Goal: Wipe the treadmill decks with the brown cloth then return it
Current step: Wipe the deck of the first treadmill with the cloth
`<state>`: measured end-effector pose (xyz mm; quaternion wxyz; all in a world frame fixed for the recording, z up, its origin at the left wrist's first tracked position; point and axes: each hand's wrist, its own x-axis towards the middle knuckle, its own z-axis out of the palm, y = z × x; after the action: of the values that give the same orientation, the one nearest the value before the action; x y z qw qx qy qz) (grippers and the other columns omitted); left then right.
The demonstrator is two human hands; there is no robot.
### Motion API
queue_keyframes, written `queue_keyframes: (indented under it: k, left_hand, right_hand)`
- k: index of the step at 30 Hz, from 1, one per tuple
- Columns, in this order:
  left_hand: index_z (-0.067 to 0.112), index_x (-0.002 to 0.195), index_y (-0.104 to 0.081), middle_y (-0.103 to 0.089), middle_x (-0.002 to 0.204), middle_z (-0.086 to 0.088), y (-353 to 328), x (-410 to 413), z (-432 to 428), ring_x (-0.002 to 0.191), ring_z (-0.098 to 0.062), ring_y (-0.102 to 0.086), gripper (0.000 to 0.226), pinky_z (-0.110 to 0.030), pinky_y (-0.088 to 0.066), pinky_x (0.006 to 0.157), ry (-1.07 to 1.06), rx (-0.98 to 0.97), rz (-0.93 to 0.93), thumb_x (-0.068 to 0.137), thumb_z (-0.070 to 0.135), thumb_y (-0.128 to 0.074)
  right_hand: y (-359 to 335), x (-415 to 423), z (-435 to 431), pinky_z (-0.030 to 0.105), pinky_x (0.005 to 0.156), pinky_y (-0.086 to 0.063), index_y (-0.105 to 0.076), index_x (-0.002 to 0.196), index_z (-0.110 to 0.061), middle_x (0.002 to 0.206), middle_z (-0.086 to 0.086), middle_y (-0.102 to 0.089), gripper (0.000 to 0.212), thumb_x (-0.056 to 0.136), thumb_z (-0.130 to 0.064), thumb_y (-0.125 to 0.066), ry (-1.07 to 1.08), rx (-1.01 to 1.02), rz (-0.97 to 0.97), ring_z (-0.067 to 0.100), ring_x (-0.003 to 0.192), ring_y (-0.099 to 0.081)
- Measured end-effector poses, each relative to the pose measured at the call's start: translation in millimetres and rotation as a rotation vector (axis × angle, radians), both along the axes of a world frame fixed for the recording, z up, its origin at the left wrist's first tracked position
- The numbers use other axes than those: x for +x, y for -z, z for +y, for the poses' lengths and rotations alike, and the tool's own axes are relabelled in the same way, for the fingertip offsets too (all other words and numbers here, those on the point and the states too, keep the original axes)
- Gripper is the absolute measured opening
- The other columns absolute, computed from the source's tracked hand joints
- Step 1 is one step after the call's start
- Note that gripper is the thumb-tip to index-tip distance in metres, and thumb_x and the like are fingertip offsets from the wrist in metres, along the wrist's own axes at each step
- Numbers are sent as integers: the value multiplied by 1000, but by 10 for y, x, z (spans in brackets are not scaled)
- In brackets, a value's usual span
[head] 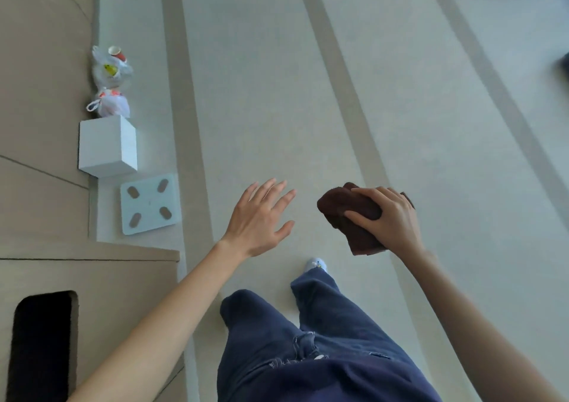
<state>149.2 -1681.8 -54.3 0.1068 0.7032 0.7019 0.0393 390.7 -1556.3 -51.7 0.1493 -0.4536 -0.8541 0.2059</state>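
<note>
The person is on foot, carrying the cloth, and not wiping. The right hand (391, 216), at centre right of the frame, grips the bunched brown cloth (348, 207) with fingers curled over it and the thumb underneath, holding it in the air above the striped floor (261, 93). The left hand (258, 216), at centre, is wide with fingers spread and holds nothing. No treadmill deck shows here, so I cannot tell whether this is the walk to the machines or the walk back. Either way, the next move seems to call for walking on until a deck or the cloth's place comes into sight. A bathroom scale (150, 203) and a white box (107, 146) lie at the left, well apart from both hands.
</note>
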Motion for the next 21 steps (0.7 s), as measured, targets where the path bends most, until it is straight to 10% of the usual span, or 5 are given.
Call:
queue_keyframes:
  k: [21]
  left_hand:
    - [17, 138, -45, -46, 141, -9, -263, 1118, 2750, 133, -26, -38, 56, -45, -27, 111, 213, 104, -57, 89, 43, -41]
  right_hand:
    - [-139, 1019, 1815, 27, 77, -35, -65, 111, -32, 89, -10, -66, 43, 73, -53, -65, 438, 53, 141, 14, 85, -56]
